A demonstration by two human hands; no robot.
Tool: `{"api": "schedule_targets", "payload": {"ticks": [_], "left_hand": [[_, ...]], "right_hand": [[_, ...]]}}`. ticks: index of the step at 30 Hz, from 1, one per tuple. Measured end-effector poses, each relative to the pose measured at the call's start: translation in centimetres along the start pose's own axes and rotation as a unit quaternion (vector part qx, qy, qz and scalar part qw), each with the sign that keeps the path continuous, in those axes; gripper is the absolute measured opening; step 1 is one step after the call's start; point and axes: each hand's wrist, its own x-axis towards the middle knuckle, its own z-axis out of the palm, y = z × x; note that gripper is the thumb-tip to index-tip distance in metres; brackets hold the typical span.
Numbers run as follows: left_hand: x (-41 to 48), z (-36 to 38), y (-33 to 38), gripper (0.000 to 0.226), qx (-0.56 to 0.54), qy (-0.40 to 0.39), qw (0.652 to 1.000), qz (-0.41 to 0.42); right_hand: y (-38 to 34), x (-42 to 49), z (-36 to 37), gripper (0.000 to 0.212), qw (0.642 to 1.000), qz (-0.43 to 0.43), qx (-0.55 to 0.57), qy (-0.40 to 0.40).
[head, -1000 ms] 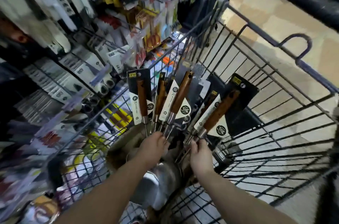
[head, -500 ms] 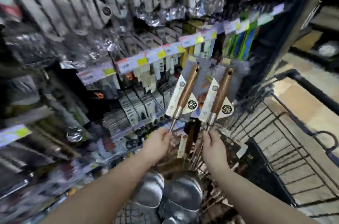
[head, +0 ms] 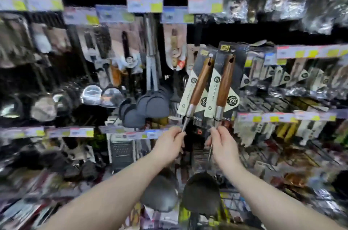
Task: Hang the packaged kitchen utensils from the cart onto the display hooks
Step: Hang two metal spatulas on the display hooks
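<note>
Display wall (head: 282,79) fills view now, swung up from the cart. Both ladles are lifted clear: left hand (head: 170,142) fingers curl round the left ladle (head: 200,84) shank, right hand (head: 223,143) round the right ladle (head: 225,80), cards overlapping. Hooking next, I reckon. Dark gap above the cards looks free; grey spatulas (head: 150,105) crowd the left.

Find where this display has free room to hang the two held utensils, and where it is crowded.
Likeliest free patch: the dark gap under the price label, right of the pale hanging card, above the held utensils. Crowded: steel ladles left, grey spatulas centre, packaged rows right.
</note>
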Motion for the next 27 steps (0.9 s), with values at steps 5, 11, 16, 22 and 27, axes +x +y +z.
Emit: {"api": "schedule_targets", "payload": {"ticks": [5,11,16,22,27], "left_hand": [[-5.0,-15.0,-2.8,0.025,-0.033,0.133,0.991,-0.002],[-13.6,-32.9,-7.4,0.027,-0.018,0.276,0.961,-0.023],[-20.4,-43.8,-9.8,0.023,-0.021,0.365,0.931,-0.021],[-24.5,-53.5,-11.7,0.03,-0.036,0.455,0.889,-0.014],[-25.5,-59.4,-11.9,0.019,-0.041,0.486,0.873,-0.004]], "right_hand": [[-11.6,-2.9,9.2,0.029,0.995,-0.059,0.057,-0.053],[-24.9,-9.2,20.6,0.028,0.977,-0.154,0.095,-0.114],[-33.8,-14.3,28.6,0.024,0.954,-0.194,0.157,-0.165],[-41.7,-16.8,34.5,0.031,0.931,-0.243,0.183,-0.203],[-46.8,-16.8,38.8,0.029,0.913,-0.254,0.204,-0.248]]}}
